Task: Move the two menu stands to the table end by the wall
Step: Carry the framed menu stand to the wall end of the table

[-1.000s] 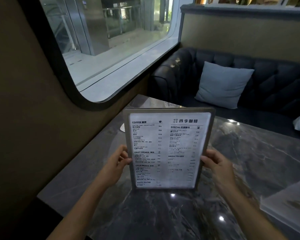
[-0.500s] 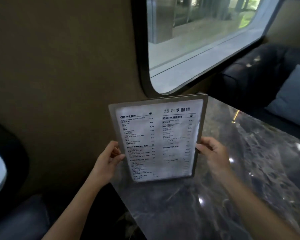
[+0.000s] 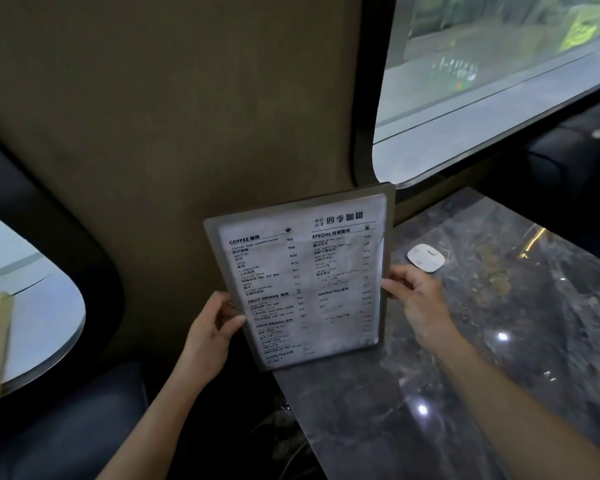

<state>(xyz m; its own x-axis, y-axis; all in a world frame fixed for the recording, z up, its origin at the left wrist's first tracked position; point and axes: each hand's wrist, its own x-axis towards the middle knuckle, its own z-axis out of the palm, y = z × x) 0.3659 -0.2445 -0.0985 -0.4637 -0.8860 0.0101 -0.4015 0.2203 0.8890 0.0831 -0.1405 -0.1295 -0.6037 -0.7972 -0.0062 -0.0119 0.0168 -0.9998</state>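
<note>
A framed menu stand (image 3: 305, 275) with a white printed drinks menu is upright and slightly tilted, held over the near left corner of the dark marble table (image 3: 482, 341). My left hand (image 3: 210, 332) grips its left edge low down. My right hand (image 3: 418, 301) grips its right edge at mid height. The stand's lower left part hangs past the table's left edge, in front of the brown wall (image 3: 187, 116). A second menu stand is not in view.
A small white rounded device (image 3: 425, 258) lies on the table just beyond my right hand, near the wall. A window (image 3: 499, 81) runs along the wall above the table. Dark seating (image 3: 66, 427) and another pale table (image 3: 32, 306) are at the left.
The view has swung left, and the menu stand has moved with both hands toward the table's left edge by the wall. The white device has come into view. The sofa and cushion have left the frame.
</note>
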